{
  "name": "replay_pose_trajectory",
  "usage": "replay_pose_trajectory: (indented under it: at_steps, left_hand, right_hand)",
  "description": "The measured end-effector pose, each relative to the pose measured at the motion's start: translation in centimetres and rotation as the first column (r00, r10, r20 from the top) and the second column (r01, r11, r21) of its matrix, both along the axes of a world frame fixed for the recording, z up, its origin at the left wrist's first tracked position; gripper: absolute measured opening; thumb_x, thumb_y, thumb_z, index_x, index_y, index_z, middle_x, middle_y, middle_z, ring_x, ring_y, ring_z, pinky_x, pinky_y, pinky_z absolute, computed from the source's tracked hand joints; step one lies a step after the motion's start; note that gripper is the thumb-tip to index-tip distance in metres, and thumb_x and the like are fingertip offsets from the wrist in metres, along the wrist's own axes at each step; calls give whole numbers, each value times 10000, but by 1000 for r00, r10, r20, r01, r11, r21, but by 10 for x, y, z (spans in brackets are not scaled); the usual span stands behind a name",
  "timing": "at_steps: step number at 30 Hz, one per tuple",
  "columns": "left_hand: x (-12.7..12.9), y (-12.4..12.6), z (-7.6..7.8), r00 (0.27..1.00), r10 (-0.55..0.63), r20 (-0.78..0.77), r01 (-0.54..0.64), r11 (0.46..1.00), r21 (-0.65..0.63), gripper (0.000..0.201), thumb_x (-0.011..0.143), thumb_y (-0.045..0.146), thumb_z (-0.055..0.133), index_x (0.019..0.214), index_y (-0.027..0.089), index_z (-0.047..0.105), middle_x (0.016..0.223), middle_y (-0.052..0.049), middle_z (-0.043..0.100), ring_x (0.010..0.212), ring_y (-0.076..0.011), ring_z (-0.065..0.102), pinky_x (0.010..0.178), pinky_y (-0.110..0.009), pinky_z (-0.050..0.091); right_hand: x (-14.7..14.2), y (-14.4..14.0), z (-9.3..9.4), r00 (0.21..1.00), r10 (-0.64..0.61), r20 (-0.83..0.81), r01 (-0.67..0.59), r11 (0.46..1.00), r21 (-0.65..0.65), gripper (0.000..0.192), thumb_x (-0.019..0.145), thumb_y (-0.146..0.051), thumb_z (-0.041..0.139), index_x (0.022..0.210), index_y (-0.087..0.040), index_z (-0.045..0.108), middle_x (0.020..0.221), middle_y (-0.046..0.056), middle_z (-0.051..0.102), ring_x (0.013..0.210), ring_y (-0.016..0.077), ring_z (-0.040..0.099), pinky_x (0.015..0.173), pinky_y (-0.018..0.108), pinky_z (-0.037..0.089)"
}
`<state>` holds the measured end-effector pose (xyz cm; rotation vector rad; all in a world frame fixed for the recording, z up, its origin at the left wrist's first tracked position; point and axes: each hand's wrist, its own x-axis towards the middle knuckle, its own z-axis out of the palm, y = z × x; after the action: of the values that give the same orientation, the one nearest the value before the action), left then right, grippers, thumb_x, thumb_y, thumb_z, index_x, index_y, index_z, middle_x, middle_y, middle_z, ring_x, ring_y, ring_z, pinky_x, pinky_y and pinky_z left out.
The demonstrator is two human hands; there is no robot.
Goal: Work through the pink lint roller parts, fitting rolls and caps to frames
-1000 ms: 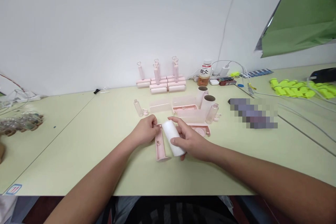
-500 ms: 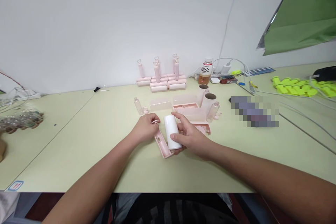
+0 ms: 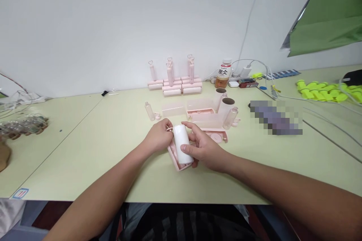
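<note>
Two hands meet over one white paper roll (image 3: 183, 144), which now lies down inside the pink roller frame (image 3: 174, 158) at the near middle of the pale green table (image 3: 85, 147); half a second ago it stood tilted beside the frame, and a second ago the frame lay open with the roll only leaning on its edge, so the roll looks to be seating into its cradle. The right hand (image 3: 204, 147) wraps the roll, thumb on its near end and fingers over the far side. The left hand (image 3: 158, 138) pinches the frame's far end, closed on it. Just beyond lie clear covers (image 3: 173, 111), another pink frame (image 3: 200, 113), cardboard-cored rolls (image 3: 226, 107) and small handles (image 3: 149, 111); finished pink lint rollers (image 3: 175, 83) stand by the wall, near a drink bottle (image 3: 223, 76).
</note>
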<state>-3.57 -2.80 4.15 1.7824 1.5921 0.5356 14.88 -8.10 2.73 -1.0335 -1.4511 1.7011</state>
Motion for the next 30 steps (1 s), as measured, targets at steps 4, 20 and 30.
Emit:
replay_pose_trajectory:
  at_steps: [4, 20, 30]
  left_hand:
    - [1, 0, -1, 996, 2, 92, 2, 999, -36, 149, 657, 128, 533, 772, 208, 482, 655, 13, 610, 580, -160, 583, 467, -225, 378]
    - [-11, 0, 12, 913, -163, 374, 198, 979, -57, 114, 733, 208, 572, 831, 172, 617, 564, 46, 545, 392, -70, 443, 353, -194, 361]
    - [-10, -8, 17, 929, -334, 163, 306, 936, 175, 359, 622, 80, 507, 851, 193, 758, 747, 18, 682, 584, -100, 492, 545, -224, 384]
  right_hand:
    - [-1, -2, 1, 1000, 13, 26, -13, 1000, 24, 789, 857, -328, 645, 1497, -369, 186, 1259, 97, 564, 720, 149, 638, 464, 222, 485]
    - [4, -2, 11, 956, -58, 286, 3, 982, 191, 956, 744, -352, 744, 1488, -309, 144, 1138, 83, 593, 917, 232, 596, 709, 320, 480]
    - [7, -5, 30, 872, 7, 490, -130, 967, 219, 709, 760, -237, 609, 1380, -282, 270, 903, 18, 548, 739, 201, 544, 570, 269, 392]
